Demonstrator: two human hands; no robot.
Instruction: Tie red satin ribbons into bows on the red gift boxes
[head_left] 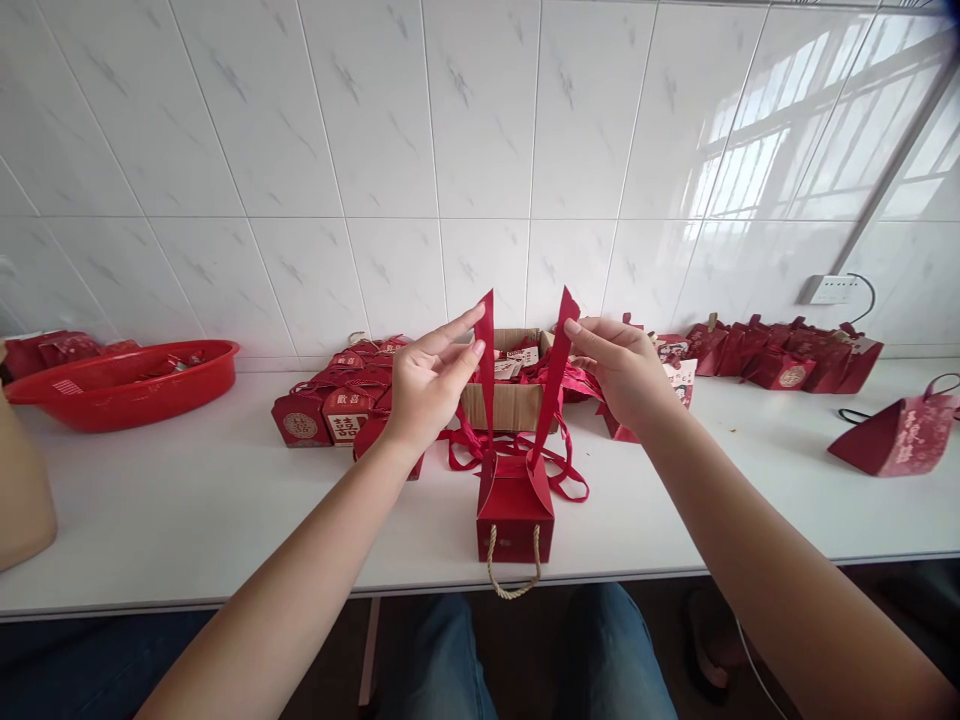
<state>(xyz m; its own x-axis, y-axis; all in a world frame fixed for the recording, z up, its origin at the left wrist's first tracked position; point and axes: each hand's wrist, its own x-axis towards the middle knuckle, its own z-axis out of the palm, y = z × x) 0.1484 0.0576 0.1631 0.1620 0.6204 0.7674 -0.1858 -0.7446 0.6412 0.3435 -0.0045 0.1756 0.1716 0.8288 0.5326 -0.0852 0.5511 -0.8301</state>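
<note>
A small red gift box stands upright near the table's front edge, its twisted cord handle hanging down in front. From its top a red ribbon rises in two ends that spread apart in a V. My left hand pinches the left end near its tip between thumb and fingers. The right end is pinched the same way by my right hand. Loose loops of red ribbon lie on the table behind the box.
Behind stands a cardboard box with ribbons and cards inside. Red gift boxes cluster to the left; more gift boxes line the right back. A red plastic basin is far left, a single gift box far right.
</note>
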